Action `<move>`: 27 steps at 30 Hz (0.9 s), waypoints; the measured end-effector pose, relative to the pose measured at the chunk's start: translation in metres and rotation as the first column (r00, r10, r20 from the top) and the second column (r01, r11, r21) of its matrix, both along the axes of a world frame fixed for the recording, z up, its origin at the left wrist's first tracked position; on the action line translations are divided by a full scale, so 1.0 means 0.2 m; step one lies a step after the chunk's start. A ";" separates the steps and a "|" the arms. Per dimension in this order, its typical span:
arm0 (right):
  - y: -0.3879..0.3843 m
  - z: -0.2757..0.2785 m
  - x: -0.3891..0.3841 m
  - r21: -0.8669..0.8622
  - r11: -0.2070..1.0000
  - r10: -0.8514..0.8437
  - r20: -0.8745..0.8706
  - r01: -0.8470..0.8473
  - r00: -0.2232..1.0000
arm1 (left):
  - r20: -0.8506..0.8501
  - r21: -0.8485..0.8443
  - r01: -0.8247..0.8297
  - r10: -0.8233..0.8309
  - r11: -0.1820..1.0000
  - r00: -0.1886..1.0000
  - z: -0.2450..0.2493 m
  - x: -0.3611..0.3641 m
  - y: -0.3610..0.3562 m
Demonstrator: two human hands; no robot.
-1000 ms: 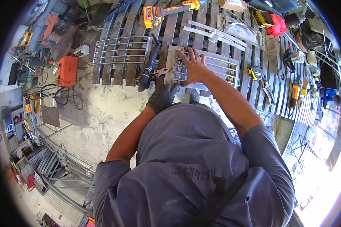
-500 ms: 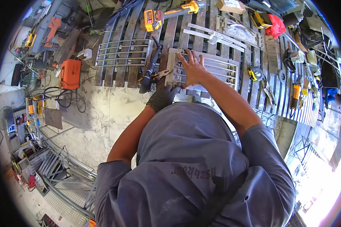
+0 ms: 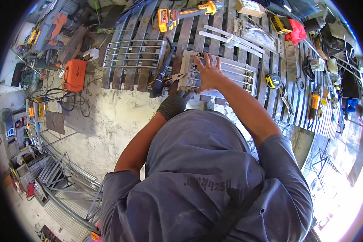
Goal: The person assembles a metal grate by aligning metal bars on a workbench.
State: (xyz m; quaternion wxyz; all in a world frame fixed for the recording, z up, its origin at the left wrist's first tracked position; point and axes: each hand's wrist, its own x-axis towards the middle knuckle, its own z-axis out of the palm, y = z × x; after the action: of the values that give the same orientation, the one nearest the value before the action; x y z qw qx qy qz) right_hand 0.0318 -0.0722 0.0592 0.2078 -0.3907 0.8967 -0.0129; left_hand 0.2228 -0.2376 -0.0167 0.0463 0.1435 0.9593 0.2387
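Observation:
A small barred metal frame point(image 3: 240, 76) lies on a flat pale plate point(image 3: 183, 72) on the slatted table. Bare, my right hand point(image 3: 209, 76) rests over its left part with fingers spread towards the far edge and thumb near the close edge. My left hand point(image 3: 172, 104) wears a dark knitted glove and is at the plate's near left corner. Its fingertips are hard to make out against the dark slats. Just left of the plate lie a black welding torch point(image 3: 161, 76) and a copper-coloured clamp point(image 3: 176, 76).
A second barred metal piece point(image 3: 131, 54) lies at the left. Farther back are a yellow cordless power tool point(image 3: 187, 14) and pale flat strips point(image 3: 232, 40). To the right are a tape measure point(image 3: 273, 81) and pliers point(image 3: 286, 101). An orange machine point(image 3: 74, 75) stands left of the table.
The whole view has shifted slightly, so the table things appear a little farther right. Both hands keep nearly the same place at the plate and frame.

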 end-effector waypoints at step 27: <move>-0.02 0.01 -0.02 0.031 0.999 0.042 0.003 -0.042 0.999 | -0.110 -0.174 0.081 -0.101 0.981 0.989 -0.09 -0.04 -0.03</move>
State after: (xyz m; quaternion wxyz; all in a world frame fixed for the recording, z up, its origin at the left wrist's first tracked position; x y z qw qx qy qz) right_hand 0.0285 -0.0766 0.0611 0.2149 -0.4064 0.8880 0.0048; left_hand 0.2147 -0.2443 -0.0349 0.0124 0.1966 0.9696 0.1450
